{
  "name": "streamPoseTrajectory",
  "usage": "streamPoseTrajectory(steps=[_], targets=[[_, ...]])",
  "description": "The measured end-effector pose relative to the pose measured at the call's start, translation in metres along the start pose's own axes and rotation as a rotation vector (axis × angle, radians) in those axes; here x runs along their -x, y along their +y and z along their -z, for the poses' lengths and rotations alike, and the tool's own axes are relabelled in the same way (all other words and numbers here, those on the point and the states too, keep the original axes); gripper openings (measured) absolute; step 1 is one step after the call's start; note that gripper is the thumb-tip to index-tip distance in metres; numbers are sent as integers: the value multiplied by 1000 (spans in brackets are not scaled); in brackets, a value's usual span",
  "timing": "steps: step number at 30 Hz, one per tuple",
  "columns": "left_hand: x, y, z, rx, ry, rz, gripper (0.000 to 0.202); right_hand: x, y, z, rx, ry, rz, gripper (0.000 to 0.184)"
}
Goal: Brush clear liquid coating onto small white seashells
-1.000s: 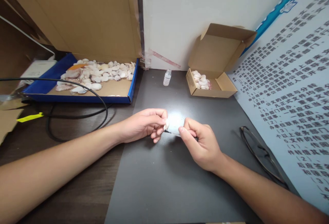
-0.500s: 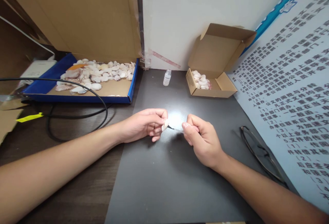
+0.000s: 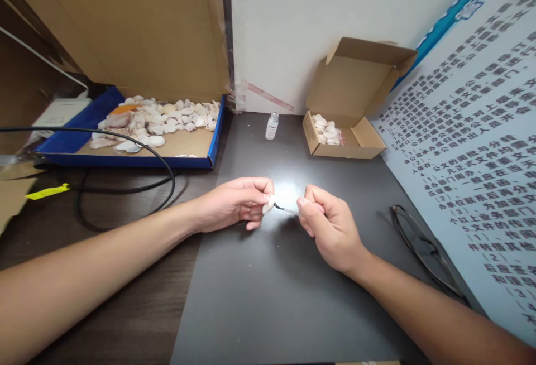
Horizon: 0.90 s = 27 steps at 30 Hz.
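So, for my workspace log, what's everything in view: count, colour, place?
shell: one, white, centre
slim tool: one, dark-tipped, centre
large box: one, blue, far left
small box: one, brown, far right
more shells: many, mostly whitish, in both boxes
bottle: one, clear, between boxes
glasses: one pair, dark, right
cable: apparently one, black, left
tag: one, yellow, left
device: one, white, upper left
cardboard: several pieces, brown, left
printed panel: one, pale blue, right
wall: one, white, back
mat: one, dark grey, centre
desk: one, dark brown, left
left hand: one, bare, centre, holding shell
right hand: one, bare, centre, holding slim tool
forearms: two, bare, lower left and right
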<state>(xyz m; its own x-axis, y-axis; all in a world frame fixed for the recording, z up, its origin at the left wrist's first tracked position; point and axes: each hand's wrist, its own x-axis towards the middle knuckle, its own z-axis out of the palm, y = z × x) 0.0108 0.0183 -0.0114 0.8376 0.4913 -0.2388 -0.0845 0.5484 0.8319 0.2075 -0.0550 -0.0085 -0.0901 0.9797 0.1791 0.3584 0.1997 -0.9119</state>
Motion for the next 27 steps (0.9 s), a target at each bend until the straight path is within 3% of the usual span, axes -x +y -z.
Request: streamPoseTrajectory(steps=[4, 10, 18, 23, 27], targets=[[0, 0, 0, 0, -6, 0, 19, 0, 3, -1, -32, 60, 29, 36], [2, 0, 0, -10, -7, 12, 19, -3, 1, 0, 35, -13, -10, 37], [1, 0, 0, -13, -5, 9, 20, 1, 5, -1, -70, 24, 48, 36], [1, 0, 0, -19, -12, 13, 20, -2, 4, -2, 39, -3, -23, 37], [2, 1, -1, -19, -8, 10, 20, -1, 5, -1, -29, 26, -10, 37]])
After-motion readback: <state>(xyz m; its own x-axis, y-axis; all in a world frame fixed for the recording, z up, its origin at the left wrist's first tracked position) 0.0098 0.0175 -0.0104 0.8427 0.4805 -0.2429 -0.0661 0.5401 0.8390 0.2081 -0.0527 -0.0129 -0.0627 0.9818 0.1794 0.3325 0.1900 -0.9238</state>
